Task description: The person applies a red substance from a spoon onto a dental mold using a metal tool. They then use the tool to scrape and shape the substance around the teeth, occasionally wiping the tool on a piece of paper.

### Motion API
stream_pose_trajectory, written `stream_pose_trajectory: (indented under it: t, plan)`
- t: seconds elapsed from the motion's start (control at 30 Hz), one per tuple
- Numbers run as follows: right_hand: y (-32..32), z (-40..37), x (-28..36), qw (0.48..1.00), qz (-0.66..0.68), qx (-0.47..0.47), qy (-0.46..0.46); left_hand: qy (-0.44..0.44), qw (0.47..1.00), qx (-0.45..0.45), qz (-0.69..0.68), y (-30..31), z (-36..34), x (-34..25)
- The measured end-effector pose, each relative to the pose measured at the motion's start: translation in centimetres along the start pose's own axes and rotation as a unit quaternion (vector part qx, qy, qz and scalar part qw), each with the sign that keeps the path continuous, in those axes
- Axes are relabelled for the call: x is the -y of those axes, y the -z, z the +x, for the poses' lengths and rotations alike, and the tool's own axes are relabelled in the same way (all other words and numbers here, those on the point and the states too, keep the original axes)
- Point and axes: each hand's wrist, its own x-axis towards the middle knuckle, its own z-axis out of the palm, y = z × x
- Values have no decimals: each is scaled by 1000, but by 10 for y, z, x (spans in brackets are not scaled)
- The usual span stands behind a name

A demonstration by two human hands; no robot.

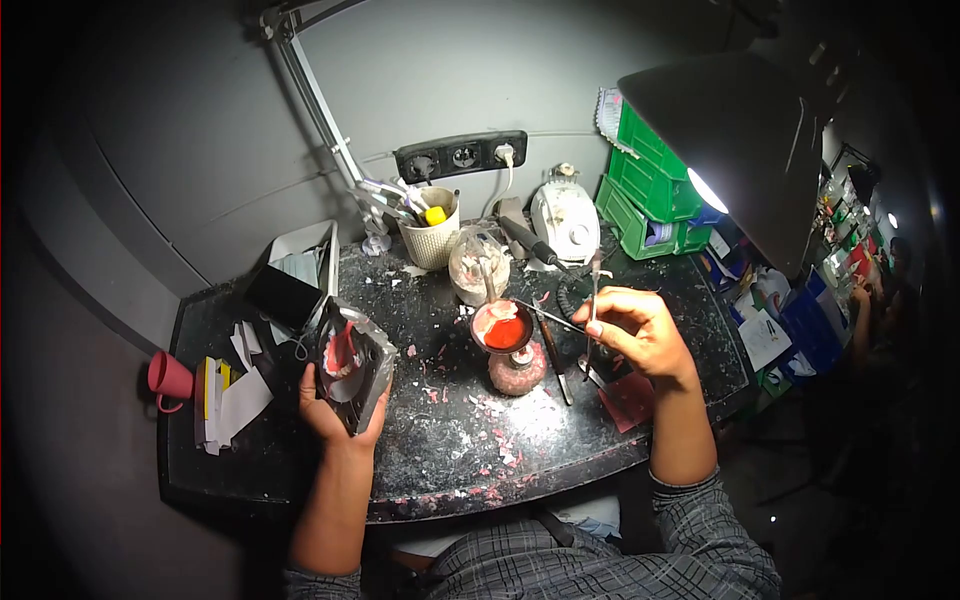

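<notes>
My left hand (328,412) grips a grey dental articulator (376,358) tilted above the left part of the bench. Inside it shows a pink wax denture (341,350) with a row of pale teeth. My right hand (645,335) pinches a thin wax carving tool (597,287) held nearly upright, its upper end smeared pinkish. Between the hands stands a glass burner (517,374) with pinkish contents, under a small dark pan (477,338) holding red molten wax (507,332) and paler pink wax. Near my right hand, a slim dark-handled tool (553,362) lies on the bench.
Wax scraps litter the dark bench (420,470). A pink wax sheet (628,402) lies right. Behind stand a tool cup (428,243), a clear jar (478,268), a white machine (565,220) and green bins (650,180). A pink mug (170,376) is left; a lamp (740,130) overhangs.
</notes>
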Motion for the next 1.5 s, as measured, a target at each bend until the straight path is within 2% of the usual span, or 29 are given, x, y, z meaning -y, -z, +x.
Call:
stream_pose_trajectory:
  t: [0.3,0.37,0.5,0.57,0.67,0.77,0.8,0.83,1.03,1.1,1.27,1.43,1.5]
  plan:
    - [3,8,-29,998,-10,-43,50,-2,1000,7,-18,3,-2,-5]
    - [3,9,-35,994,86,-61,-10,-7,1000,7,-27,1,-2,-7]
    - [2,10,-36,990,82,-97,-70,-14,999,15,-45,-2,-2,-12]
    - [-1,12,-45,990,67,-104,-63,-10,998,34,-45,-2,-3,-14]
    - [-1,15,-46,992,-27,-109,-62,-15,998,37,-53,2,0,-17]
    - [-1,14,-60,991,-26,-116,-61,-10,998,29,-55,4,0,-16]
    - [-1,14,-62,990,-42,-119,-68,-3,997,51,-55,4,0,-16]
    - [0,14,-61,989,-46,-120,-71,4,996,75,-56,4,0,-15]
    - [-2,17,-45,986,-80,-115,-89,3,997,75,-35,1,-3,-14]
    - [-3,16,-48,986,-100,-121,-63,-2,997,64,-31,1,-2,-15]
    - [-10,17,-28,987,-104,-101,-74,-21,998,36,-36,1,-1,-15]
    - [-14,15,-32,989,-116,-80,-39,-5,997,71,-15,6,-1,-17]
    - [-11,15,-35,987,-146,-65,-19,-26,997,71,0,6,0,-16]
